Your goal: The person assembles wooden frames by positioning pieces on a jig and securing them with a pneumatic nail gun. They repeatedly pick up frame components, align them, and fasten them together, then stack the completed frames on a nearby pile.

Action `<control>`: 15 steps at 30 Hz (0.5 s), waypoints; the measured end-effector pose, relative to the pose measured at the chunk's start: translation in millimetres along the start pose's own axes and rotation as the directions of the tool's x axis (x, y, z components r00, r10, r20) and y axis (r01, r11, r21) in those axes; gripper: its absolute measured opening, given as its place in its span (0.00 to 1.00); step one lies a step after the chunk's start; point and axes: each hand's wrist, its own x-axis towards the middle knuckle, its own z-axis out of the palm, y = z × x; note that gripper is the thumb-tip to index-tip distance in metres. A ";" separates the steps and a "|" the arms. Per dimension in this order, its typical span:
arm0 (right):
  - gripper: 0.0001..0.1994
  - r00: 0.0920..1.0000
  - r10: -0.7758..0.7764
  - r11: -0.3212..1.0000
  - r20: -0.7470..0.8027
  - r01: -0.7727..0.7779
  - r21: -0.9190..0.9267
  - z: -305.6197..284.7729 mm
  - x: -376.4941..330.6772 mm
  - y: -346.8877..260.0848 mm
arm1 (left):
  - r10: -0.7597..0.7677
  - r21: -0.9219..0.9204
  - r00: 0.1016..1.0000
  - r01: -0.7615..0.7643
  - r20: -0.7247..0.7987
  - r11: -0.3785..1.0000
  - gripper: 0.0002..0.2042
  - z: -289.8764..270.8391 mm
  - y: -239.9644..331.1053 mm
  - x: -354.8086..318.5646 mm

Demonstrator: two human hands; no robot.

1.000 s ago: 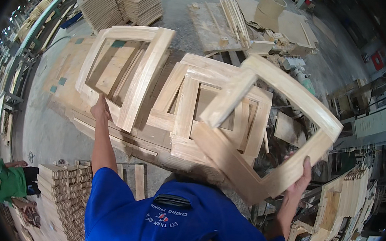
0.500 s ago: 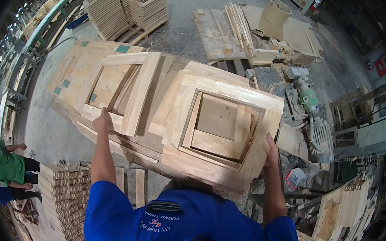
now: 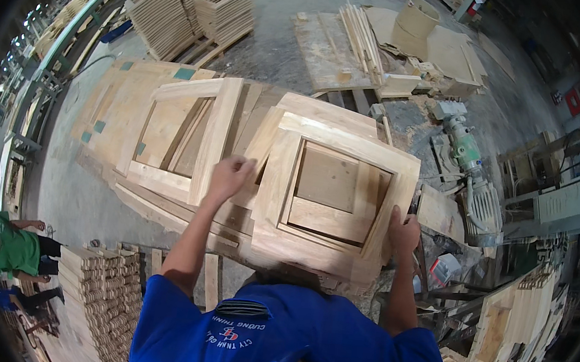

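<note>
A square, light-wood frame (image 3: 343, 136) lies on top of other wooden frame pieces on the worktable, a little right of centre. My right hand (image 3: 404, 232) grips its right side, thumb on top, the other fingers mostly hidden at the edge. My left hand (image 3: 232, 174) hovers between this frame and a second wooden frame (image 3: 213, 142) on the left. Its fingers are loosely bent, with nothing visible in them. Beneath the square frame, a pale wooden piece (image 3: 331, 115) juts out at the far side.
A plywood sheet (image 3: 105, 104) with green patches covers the table's left end. Stacked frames (image 3: 162, 19) stand on the floor beyond. A green motor (image 3: 466, 152) sits to the right. A stack of wood parts (image 3: 100, 302) and a person in green (image 3: 15, 245) are at left.
My left hand has let go of the left frame and moved right. The square frame has shifted and turned slightly, its right side coming left with my right hand.
</note>
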 end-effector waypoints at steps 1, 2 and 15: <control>0.35 1.000 0.023 0.999 -0.015 -0.023 0.036 1.5 -0.5 1.5 | 0.001 0.045 0.999 -0.004 0.045 0.999 0.25 15.0 4.2 9.0; 0.35 0.998 0.052 0.996 -0.033 -0.050 0.068 6.4 -2.2 8.2 | 0.002 0.085 0.995 -0.011 0.097 0.996 0.27 28.6 7.8 17.6; 0.37 0.819 0.166 0.628 0.550 -0.518 0.581 19.1 11.5 23.8 | -0.414 -0.055 0.824 0.469 0.388 0.882 0.57 76.2 41.2 45.7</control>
